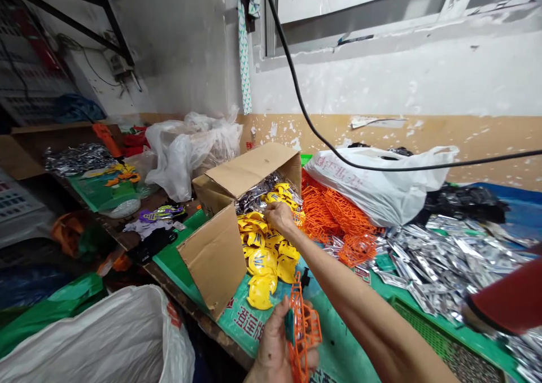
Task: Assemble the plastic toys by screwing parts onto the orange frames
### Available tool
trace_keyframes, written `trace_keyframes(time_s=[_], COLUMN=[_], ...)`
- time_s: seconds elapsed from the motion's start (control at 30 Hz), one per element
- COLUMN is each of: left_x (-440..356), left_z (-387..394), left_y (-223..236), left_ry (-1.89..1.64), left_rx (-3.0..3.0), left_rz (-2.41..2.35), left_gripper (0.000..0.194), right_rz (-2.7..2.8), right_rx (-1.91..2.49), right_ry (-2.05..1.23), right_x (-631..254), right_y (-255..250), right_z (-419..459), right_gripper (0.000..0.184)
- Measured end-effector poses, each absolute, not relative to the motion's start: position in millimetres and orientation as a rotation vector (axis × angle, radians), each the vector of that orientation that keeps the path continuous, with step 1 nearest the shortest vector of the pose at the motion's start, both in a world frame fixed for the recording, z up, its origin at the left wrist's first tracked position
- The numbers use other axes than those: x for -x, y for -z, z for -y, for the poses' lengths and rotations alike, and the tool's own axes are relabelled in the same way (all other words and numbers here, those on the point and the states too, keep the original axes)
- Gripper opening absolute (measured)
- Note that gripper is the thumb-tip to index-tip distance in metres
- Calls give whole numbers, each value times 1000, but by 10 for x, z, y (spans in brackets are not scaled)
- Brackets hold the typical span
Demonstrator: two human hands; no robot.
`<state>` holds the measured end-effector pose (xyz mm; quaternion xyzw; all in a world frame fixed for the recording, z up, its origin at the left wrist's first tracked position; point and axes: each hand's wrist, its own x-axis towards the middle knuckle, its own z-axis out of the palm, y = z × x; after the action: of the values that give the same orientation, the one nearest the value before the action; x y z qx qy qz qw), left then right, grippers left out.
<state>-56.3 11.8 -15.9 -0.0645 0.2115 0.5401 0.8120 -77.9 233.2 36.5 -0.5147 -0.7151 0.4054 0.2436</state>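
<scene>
My left hand [275, 340], low in the middle, grips an orange plastic lattice frame [300, 326] with a dark green part on its near side. My right arm stretches across to an open cardboard box [215, 259] lying with its mouth toward me. There my right hand [280, 218] has its fingers curled in on the yellow plastic pieces [261, 261], which have dark markings and spill out onto the green sheet. The fingertips seem pinched on one yellow piece, partly hidden. Behind the yellow pieces, silvery packets [262, 191] lie inside the box.
Orange lattice frames [326, 208] are heaped right of the box, beside a white plastic bag [368, 179]. Silver packets [440, 259] spread farther right, where another person's red sleeve [512, 298] reaches in above a green basket [423, 321]. A black cable [305, 106] hangs across. A white sack [127, 338] stands lower left.
</scene>
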Motion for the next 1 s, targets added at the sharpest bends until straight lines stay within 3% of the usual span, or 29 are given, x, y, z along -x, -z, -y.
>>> trace_keyframes(time_s=[0.27, 0.4, 0.5, 0.8, 1.0], left_x=[516, 489, 414, 64, 13], left_z=[-136, -137, -137, -88, -41], left_y=[151, 91, 40, -56, -137], left_ry=[-1152, -1201, -1188, -1291, -1293], left_rx=[145, 174, 183, 100, 7], left_rz=[-259, -328, -346, -756, -850], left_gripper=[49, 51, 49, 14, 13], right_rz=[1620, 1497, 1428, 1105, 949], right_rx=[1270, 1256, 1252, 1318, 1322], right_ry=[-1449, -1447, -1398, -1368, -1223], right_x=[60, -526, -898, -1335, -1429], right_y=[-434, -438, -464, -242, -83], right_z=[-1951, -1437, -967, -107, -57], right_gripper=[34, 14, 15, 22, 26])
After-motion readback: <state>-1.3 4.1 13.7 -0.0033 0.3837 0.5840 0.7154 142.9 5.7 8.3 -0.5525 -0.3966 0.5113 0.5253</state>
